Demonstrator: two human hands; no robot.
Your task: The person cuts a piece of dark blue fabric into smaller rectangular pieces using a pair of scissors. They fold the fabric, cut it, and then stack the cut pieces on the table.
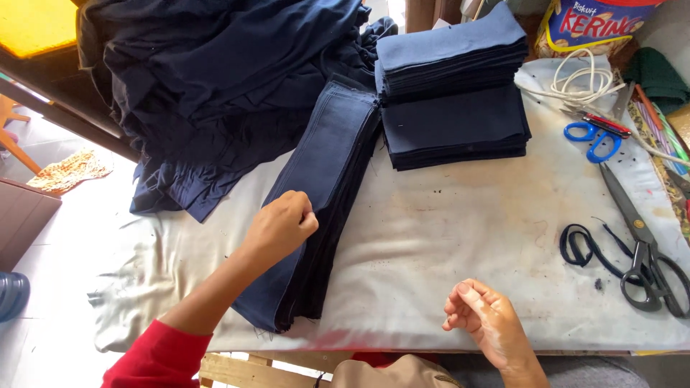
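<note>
Left hand is clenched into a fist, pinching the top layers of the long stack of navy woven fabric strips that runs diagonally across the middle of the desk. Right hand is released: palm up, fingers loosely curled, holding nothing, resting near the front edge, well apart from the stack.

Risks as I read them:
- The strip stack is tall, narrow and one-handed. A pull on the top plies could drag the lower ones along and fan the near end, which already sits just at the desk's front edge.
- The cover is a smooth, wrinkled off-white sheet, so probably low friction; the whole stack may slide rather than release a ply.
- Loose thread bits speckle the sheet and could cling to the dark cloth.
- The heap of navy garments slumps against the stack's far-left side and could snag.

Other items: two neat piles of navy rectangular cut pieces, flat and square-edged; black-handled steel tailor's shears; small blue-handled scissors; a coiled white cord; a loop of black tape.
</note>
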